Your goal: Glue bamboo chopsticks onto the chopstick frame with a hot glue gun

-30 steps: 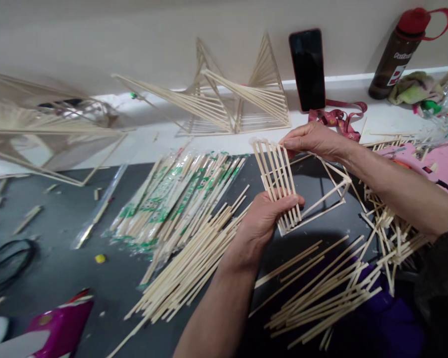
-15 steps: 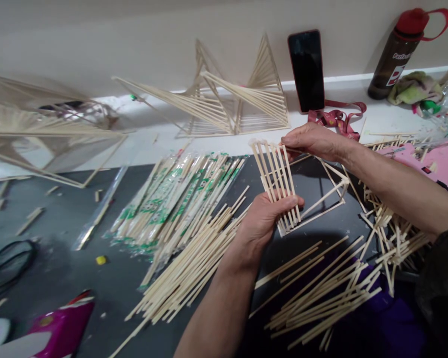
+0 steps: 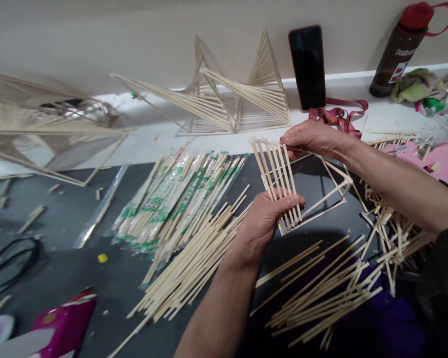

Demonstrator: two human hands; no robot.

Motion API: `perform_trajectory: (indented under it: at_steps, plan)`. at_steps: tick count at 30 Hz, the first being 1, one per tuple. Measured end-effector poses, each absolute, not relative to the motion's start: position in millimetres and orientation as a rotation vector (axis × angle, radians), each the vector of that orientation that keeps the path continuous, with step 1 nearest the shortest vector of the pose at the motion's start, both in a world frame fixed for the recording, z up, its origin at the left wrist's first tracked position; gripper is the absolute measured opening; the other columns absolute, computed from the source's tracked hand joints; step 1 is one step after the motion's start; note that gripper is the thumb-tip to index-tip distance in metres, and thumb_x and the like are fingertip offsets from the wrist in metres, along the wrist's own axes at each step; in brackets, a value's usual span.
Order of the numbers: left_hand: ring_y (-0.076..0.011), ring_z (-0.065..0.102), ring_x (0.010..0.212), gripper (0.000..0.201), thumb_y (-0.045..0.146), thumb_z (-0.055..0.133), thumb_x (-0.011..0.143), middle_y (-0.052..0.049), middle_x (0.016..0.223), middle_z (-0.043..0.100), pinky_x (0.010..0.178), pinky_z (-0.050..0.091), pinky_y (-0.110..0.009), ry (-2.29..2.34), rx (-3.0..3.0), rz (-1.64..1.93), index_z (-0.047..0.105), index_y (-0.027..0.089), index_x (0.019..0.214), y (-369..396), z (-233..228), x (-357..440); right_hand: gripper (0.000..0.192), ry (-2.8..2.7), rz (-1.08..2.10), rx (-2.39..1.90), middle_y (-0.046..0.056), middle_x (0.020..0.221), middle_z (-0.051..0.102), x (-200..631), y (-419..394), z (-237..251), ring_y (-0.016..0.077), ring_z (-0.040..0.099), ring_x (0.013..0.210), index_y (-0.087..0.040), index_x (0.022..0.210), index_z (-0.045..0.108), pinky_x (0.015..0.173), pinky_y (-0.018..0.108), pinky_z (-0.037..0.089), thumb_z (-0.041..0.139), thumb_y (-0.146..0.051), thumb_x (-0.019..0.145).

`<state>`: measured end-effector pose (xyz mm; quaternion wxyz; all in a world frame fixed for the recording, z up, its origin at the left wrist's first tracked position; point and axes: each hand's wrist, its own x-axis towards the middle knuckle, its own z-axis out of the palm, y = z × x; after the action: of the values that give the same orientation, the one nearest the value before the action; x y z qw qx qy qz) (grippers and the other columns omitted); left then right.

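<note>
My left hand [image 3: 271,211] is closed around the lower part of a chopstick frame [image 3: 276,166], its thumb lying across a row of several side-by-side sticks. The frame is tilted up above the grey table, and a triangular part of thin sticks [image 3: 330,194] reaches out to its right. At the frame's upper right corner, my right hand [image 3: 306,139] pinches with thumb and fingers; its fingertips partly hide what they grip there. Below the hands lie loose chopsticks [image 3: 321,298]. Left of my left forearm is a bundle of bare chopsticks [image 3: 194,268].
Wrapped chopsticks [image 3: 179,199] lie left of centre. Finished-looking stick structures [image 3: 242,99] stand along the wall, beside a phone [image 3: 308,67] and a bottle [image 3: 401,54]. A heap of joined sticks [image 3: 392,228] and a pink item [image 3: 440,159] are at right. A magenta packet [image 3: 65,320] lies lower left.
Both hands keep their hold on the chopstick frame, almost unmoved. The camera view has shifted slightly; the frame and sticks look otherwise the same.
</note>
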<state>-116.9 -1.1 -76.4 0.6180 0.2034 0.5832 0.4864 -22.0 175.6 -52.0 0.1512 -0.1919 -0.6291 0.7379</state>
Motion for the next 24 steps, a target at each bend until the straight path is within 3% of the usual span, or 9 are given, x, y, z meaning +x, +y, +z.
perform_trajectory:
  at_steps: [6, 24]
  plan:
    - [-0.01, 0.055, 0.051, 0.023, 0.029, 0.082, 0.054, -0.004, 0.061, 0.068, 0.052, 0.042, -0.022, 1.345, 0.493, 1.114, 0.074, 0.011, 0.066, -1.2, -76.4, -116.9, 0.03, -1.776, 2.133, -0.634, 0.0, 0.05, 0.059, -22.7, 173.7, -49.3, 0.0069, 0.05, 0.05, -0.011, 0.057, 0.064, 0.052, 0.017, 0.037, 0.055, -0.003, 0.083]
    - [-0.011, 0.055, 0.052, 0.021, 0.029, 0.08, 0.054, -0.005, 0.061, 0.067, 0.051, 0.042, -0.023, 1.385, 0.538, 1.12, 0.074, 0.012, 0.064, -1.1, -77.0, -116.5, 0.025, -1.821, 2.091, -0.554, 0.0, 0.052, 0.059, -22.4, 177.3, -56.6, 0.0048, 0.05, 0.051, -0.011, 0.062, 0.065, 0.053, 0.014, 0.04, 0.059, -0.011, 0.086]
